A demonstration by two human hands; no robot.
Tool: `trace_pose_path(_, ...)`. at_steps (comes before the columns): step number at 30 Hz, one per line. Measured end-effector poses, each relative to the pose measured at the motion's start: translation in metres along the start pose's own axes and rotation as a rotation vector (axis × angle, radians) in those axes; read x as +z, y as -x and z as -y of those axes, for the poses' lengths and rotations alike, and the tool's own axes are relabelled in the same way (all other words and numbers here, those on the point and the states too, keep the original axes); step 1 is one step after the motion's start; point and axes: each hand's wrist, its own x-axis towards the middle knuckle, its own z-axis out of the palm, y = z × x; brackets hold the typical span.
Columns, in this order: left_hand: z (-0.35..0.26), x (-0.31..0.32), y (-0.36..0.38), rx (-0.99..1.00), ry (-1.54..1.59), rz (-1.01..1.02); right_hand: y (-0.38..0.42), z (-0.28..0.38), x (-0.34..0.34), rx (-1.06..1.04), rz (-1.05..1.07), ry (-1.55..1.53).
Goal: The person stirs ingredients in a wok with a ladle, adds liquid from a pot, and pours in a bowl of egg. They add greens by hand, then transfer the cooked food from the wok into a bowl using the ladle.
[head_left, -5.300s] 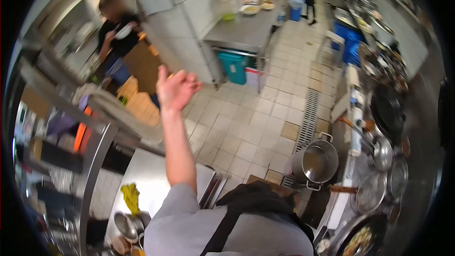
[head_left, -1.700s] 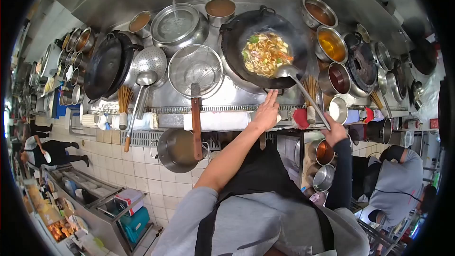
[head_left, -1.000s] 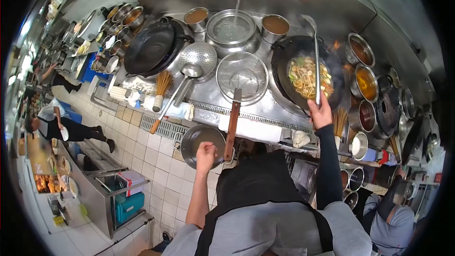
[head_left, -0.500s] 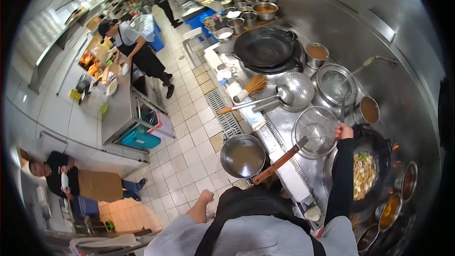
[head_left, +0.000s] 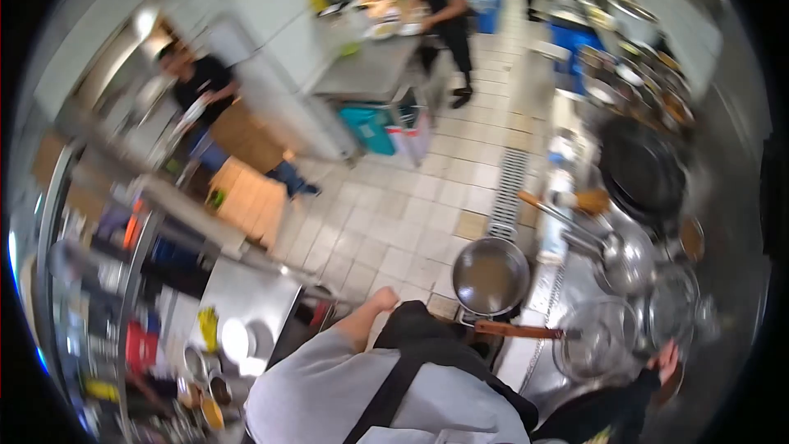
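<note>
My left hand (head_left: 384, 299) is closed in a loose fist in front of the apron, over the tiled floor, with nothing seen in it. My right hand (head_left: 666, 360) reaches over the steel range, its fingers apart and somewhat blurred; no tool shows in it. Near that hand lie a wire mesh strainer (head_left: 606, 321) with a wooden handle (head_left: 518, 329) and a round sieve (head_left: 672, 300) over a pot. A large pot of cloudy liquid (head_left: 491, 277) stands beside the range, in front of me. The wok of noodles is mostly out of view below my right sleeve.
A black wok (head_left: 641, 166), a perforated ladle (head_left: 626, 261) and a bamboo brush (head_left: 588, 200) are farther along the range. One person (head_left: 448, 16) stands at a steel counter (head_left: 370, 74); another (head_left: 209, 90) is at the left. A shelf rack (head_left: 136, 279) stands behind me.
My view has swung left, bringing the shelf rack and a side counter into sight. My right hand has come off the ladle handle. The left fist stays in front of me.
</note>
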Motion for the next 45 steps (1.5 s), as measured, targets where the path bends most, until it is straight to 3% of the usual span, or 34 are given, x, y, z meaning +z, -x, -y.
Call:
trace_pose_path(1, -0.008, 0.0, 0.002, -0.08, 0.15, -0.094, -0.024, -0.018, -0.016, -0.064, 0.002, 0.12)
trace_pose_path(2, -0.015, 0.001, 0.004, -0.143, 0.291, -0.178, -0.079, -0.026, -0.08, 0.007, 0.314, 0.337)
trace_pose_path(3, -0.013, 0.006, 0.007, -0.159, 0.354, -0.194, -0.026, -0.057, -0.027, -0.241, -0.267, 0.656)
trace_pose_path(5, -0.011, 0.012, 0.011, -0.165, 0.46, -0.208, -0.04, -0.104, -0.052, -0.495, -0.579, 1.188)
trace_pose_path(6, -0.005, 0.013, 0.011, -0.196, 0.439, -0.158, -0.037, -0.113, -0.053, -0.338, -0.572, 1.2)
trace_pose_path(8, 0.017, 0.026, 0.021, -0.258, 0.388, -0.05, -0.051, -0.122, -0.083, -0.027, -0.107, 0.652)
trace_pose_path(10, 0.059, 0.056, 0.02, -0.104, 0.023, -0.004, -0.067, -0.122, -0.119, 0.266, 0.319, 0.076)
trace_pose_path(11, 0.073, 0.066, 0.019, -0.022, -0.159, 0.02, -0.033, -0.124, -0.099, 0.165, 0.221, -0.137)
trace_pose_path(14, 0.055, 0.039, 0.052, 0.113, -0.397, 0.316, 0.059, -0.131, -0.043, 0.195, 0.217, -0.478)
trace_pose_path(18, 0.069, 0.049, 0.052, -0.184, 0.178, 0.138, 0.113, -0.16, -0.023, 0.002, 0.154, -0.366)
trace_pose_path(20, 0.106, 0.081, 0.006, -0.343, 0.547, -0.014, 0.12, -0.174, -0.022, -0.032, -0.056, -0.064)
trace_pose_path(22, 0.061, 0.003, 0.02, -0.213, 0.388, -0.137, 0.124, -0.189, -0.023, -0.065, -0.265, 0.238)
trace_pose_path(26, 0.012, -0.155, 0.019, -0.154, 0.649, -0.429, 0.155, -0.224, -0.006, -0.387, -0.577, 0.583)
trace_pose_path(29, -0.006, -0.28, 0.018, 0.008, 0.811, -0.555, 0.143, -0.235, -0.045, -0.433, -0.595, 0.759)
trace_pose_path(34, -0.097, -0.462, 0.109, 0.367, 1.199, -0.712, 0.155, -0.24, -0.059, -0.467, -0.656, 0.832)
trace_pose_path(39, -0.133, -0.568, 0.172, 0.627, 1.316, -0.607, 0.17, -0.246, -0.059, -0.515, -0.6, 0.793)
trace_pose_path(42, -0.144, -0.598, 0.2, 0.753, 1.302, -0.586, 0.177, -0.248, -0.055, -0.534, -0.589, 0.812)
trace_pose_path(45, -0.146, -0.617, 0.217, 0.857, 1.253, -0.57, 0.154, -0.254, -0.093, -0.576, -0.511, 0.811)
